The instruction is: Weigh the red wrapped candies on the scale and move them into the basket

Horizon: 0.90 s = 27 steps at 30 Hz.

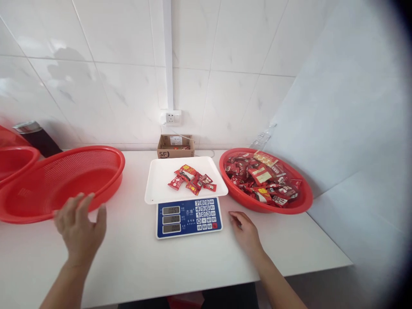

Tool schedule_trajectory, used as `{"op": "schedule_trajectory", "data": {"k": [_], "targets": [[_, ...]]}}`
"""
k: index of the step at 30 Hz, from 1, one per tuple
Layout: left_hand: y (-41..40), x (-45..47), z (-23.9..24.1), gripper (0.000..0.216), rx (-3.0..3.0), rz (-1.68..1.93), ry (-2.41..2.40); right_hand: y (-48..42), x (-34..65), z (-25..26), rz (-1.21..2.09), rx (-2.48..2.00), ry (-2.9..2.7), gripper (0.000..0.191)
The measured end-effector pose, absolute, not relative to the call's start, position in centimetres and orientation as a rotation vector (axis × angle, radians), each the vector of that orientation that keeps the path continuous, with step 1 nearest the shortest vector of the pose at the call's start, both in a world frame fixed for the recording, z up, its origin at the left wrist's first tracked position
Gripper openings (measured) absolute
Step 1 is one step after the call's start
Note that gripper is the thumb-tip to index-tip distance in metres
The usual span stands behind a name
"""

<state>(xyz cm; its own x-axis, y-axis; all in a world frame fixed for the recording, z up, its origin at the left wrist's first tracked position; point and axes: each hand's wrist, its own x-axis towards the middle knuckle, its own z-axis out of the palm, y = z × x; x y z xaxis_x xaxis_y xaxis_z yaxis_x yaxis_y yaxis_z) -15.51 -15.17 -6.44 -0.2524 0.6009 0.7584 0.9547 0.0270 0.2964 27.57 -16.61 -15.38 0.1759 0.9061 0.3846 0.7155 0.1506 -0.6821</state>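
Note:
My left hand (80, 229) is raised before the near rim of a red plastic basket (111, 195), its fingers apart and nothing in them. On the table, just right of the scale, rests my right hand (247, 234), fingers curled in and no object visible in it. Between my hands stands a blue and white digital scale (189, 234) with three displays and a keypad. Several small red snack packets (193, 178) lie in a loose pile on its white tray (161, 171). A second red basket (254, 206), right of the scale, is heaped with similar wrapped packets (262, 178).
Behind the scale, a small cardboard box (163, 153) stands against the tiled wall below a socket (171, 118). Another red basket (19, 150) and a dark bottle-like object (41, 139) are at the far left. A pale panel (354, 171) borders the white table (135, 266) on the right.

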Motion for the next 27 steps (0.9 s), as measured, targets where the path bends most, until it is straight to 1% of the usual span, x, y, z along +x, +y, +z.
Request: {"op": "schedule_trajectory", "data": {"k": [2,4,6,9,12,14,16,19,22,25,27], "targets": [[-14.2,-17.0,-5.1,0.05,-1.616,-0.942,-2.001,-16.6,27.5,-15.2,0.32,-1.608,-1.562,0.023],[-13.2,-17.5,-4.3,0.047,-1.721,-0.796,-2.12,-16.5,27.5,-15.2,0.346,-1.613,-1.543,0.023],[-12.4,-16.4,-4.0,0.045,-1.797,-0.718,-2.093,-16.4,27.6,-15.3,0.36,-1.622,-1.53,0.023],[-11.2,-12.3,-3.3,0.044,-1.982,-0.707,-1.904,-16.3,27.6,-15.4,0.377,-1.633,-1.514,0.024],[-9.5,-7.0,-2.1,0.047,-2.488,-0.688,-1.766,-16.2,27.7,-15.5,0.379,-1.627,-1.502,0.024],[-8.2,-4.0,-1.1,0.048,-2.726,-0.597,-1.685,-16.3,27.8,-15.5,0.383,-1.618,-1.502,0.023],[-6.9,-1.7,-0.5,0.052,-2.819,-0.443,-1.676,-16.4,27.8,-15.4,0.396,-1.611,-1.505,0.023],[-5.6,0.3,-0.2,0.056,-2.804,-0.259,-1.722,-16.6,27.8,-15.2,0.416,-1.611,-1.496,0.023],[-5.2,0.1,0.1,0.061,-2.745,-0.225,-1.763,-16.7,27.8,-15.0,0.426,-1.602,-1.492,0.023],[-5.5,-2.8,1.6,0.059,-2.607,-0.227,-1.868,-16.7,27.8,-14.9,0.435,-1.589,-1.505,0.022],[-5.7,-6.0,3.1,0.053,-2.363,-0.222,-2.009,-16.6,27.8,-14.9,0.433,-1.59,-1.51,0.022]]}}
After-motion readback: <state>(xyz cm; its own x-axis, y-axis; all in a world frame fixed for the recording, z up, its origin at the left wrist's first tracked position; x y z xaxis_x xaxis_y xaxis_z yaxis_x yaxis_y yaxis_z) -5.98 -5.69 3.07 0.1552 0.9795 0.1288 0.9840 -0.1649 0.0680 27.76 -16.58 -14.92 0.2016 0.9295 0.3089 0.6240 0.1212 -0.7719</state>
